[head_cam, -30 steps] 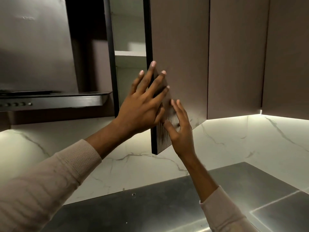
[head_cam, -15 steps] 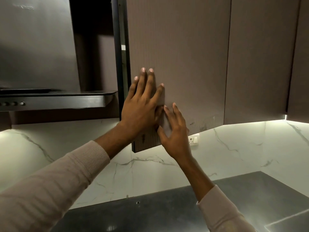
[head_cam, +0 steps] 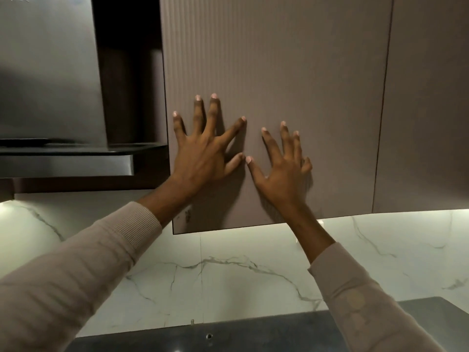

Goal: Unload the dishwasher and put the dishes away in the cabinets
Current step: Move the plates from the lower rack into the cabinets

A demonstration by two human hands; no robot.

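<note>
Left hand [head_cam: 203, 158] and right hand [head_cam: 281, 174], fingers [head_cam: 213, 113] spread flat, press the cabinet door [head_cam: 291, 72] — stiff, handleless, probably best gripped at its lower edge.

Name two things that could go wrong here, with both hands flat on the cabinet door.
1. The left hand lies near the left edge of the cabinet door; if the door is not quite home, the little finger could get nipped.
2. The right hand presses flat too; a hard push might spring the door back out.
</note>
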